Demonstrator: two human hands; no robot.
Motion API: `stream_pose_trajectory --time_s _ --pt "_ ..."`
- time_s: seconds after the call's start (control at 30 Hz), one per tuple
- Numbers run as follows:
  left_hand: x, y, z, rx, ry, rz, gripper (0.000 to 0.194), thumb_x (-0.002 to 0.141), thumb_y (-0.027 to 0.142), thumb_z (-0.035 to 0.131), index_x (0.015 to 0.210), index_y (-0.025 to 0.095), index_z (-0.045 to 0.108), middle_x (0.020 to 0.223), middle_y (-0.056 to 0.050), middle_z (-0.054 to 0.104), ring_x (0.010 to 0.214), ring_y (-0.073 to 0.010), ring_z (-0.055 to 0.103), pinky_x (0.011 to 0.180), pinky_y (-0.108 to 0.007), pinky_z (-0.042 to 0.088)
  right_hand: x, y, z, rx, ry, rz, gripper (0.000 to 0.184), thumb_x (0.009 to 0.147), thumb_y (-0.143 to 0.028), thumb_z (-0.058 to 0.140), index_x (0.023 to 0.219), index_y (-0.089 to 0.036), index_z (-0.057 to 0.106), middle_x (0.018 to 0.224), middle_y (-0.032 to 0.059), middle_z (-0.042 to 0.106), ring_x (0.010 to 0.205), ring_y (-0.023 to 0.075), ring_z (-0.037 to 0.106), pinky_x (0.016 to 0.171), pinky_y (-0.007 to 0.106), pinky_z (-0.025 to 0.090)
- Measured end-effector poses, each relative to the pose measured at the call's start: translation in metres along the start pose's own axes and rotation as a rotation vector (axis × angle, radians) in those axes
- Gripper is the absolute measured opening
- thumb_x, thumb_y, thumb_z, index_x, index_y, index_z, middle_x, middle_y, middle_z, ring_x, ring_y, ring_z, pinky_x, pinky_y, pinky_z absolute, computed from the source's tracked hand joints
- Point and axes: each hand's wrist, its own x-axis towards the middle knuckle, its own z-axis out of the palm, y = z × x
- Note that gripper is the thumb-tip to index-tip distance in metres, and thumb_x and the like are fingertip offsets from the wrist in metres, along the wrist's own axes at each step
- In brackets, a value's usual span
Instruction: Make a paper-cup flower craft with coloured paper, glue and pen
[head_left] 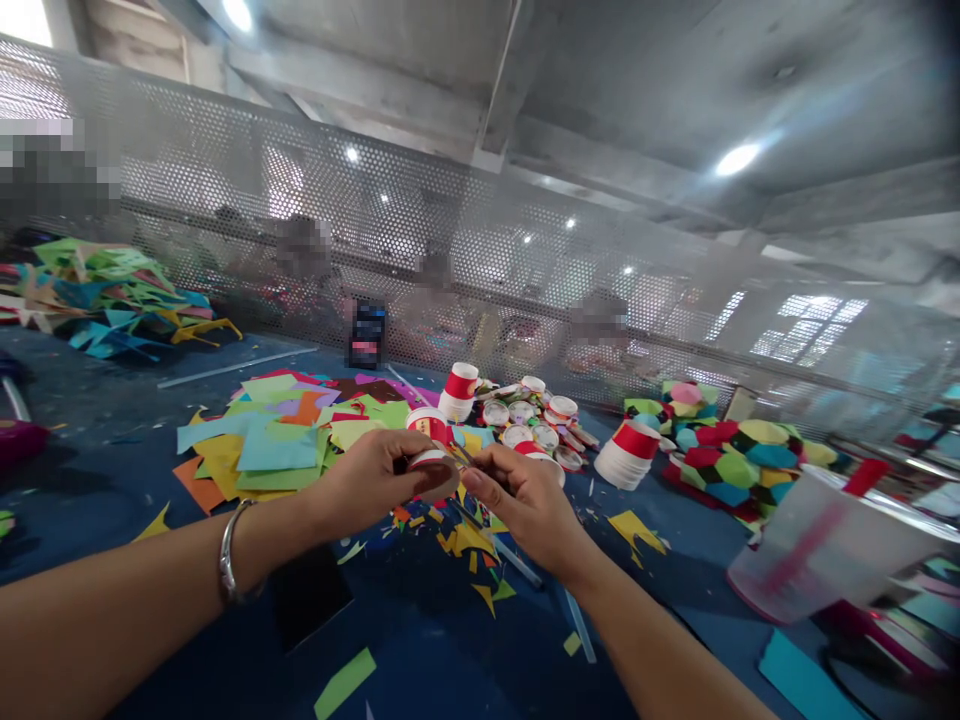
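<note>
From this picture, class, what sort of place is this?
Probably a shared craft workshop: cut coloured paper heaped on a blue table, stacked red-and-white paper cups, and a perforated metal screen dividing workstations.

A dark blue table [112,450] carries loose coloured paper sheets [270,435], scattered paper scraps [469,545], stacked red-and-white paper cups [626,452] and a clear plastic tub [817,550].

Perforated metal screen [420,215] behind blue counter [420,640]. Bare concrete ceiling [637,90], round lamps [737,159] lit. Bright windows [814,322] far right, daylight upper left.
</note>
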Motion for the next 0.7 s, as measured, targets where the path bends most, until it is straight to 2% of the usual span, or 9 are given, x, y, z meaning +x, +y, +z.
stream_pose_trajectory --time_s 0.13,0.33,0.47,0.57,0.7 --pt "-0.001 0.002 0.000 0.042 0.043 0.038 0.018 0.090 0.032 0.059 0.087 0.018 0.069 0.071 0.002 0.055 0.065 -0.0106 0.050 0.060 -0.024 0.041 -0.003 0.000 0.002 -0.075 -0.011 -0.026 0.034 0.095 -0.054 0.061 0.088 -0.020 0.064 0.067 -0.0044 0.047 0.060 0.0111 0.039 0.053 0.026 0.028" --pt "-0.004 0.011 -0.001 0.206 0.042 0.181 0.013 0.090 0.028 0.063 0.083 0.019 0.071 0.077 0.001 0.063 0.074 -0.0122 0.055 0.070 -0.025 0.044 -0.006 -0.004 0.002 -0.222 -0.003 -0.096 0.032 0.097 -0.051 0.059 0.084 -0.021 0.061 0.064 -0.0051 0.045 0.058 0.0109 0.039 0.053 0.027 0.029" --pt "-0.004 0.014 -0.002 0.205 0.017 0.177 0.012 0.090 0.027 0.063 0.088 0.020 0.072 0.079 0.001 0.065 0.075 -0.0123 0.056 0.069 -0.025 0.044 -0.007 -0.005 0.001 -0.268 -0.007 -0.111 0.032 0.097 -0.050 0.059 0.080 -0.022 0.057 0.064 -0.0051 0.045 0.057 0.0108 0.039 0.053 0.027 0.029" --pt "-0.004 0.015 -0.002 0.180 -0.009 0.157 0.011 0.088 0.023 0.061 0.084 0.018 0.071 0.078 0.001 0.064 0.074 -0.0123 0.055 0.068 -0.025 0.043 -0.008 -0.005 0.002 -0.306 -0.019 -0.108 0.033 0.097 -0.050 0.058 0.079 -0.022 0.055 0.063 -0.0050 0.044 0.056 0.0109 0.039 0.053 0.028 0.030" --pt "-0.004 0.012 -0.002 0.121 -0.042 0.146 0.014 0.088 0.027 0.061 0.084 0.017 0.070 0.078 0.000 0.064 0.072 -0.0122 0.055 0.067 -0.024 0.044 -0.009 -0.007 0.004 -0.334 0.019 -0.166 0.034 0.097 -0.046 0.058 0.075 -0.022 0.051 0.061 -0.0057 0.042 0.054 0.0101 0.037 0.052 0.028 0.030"
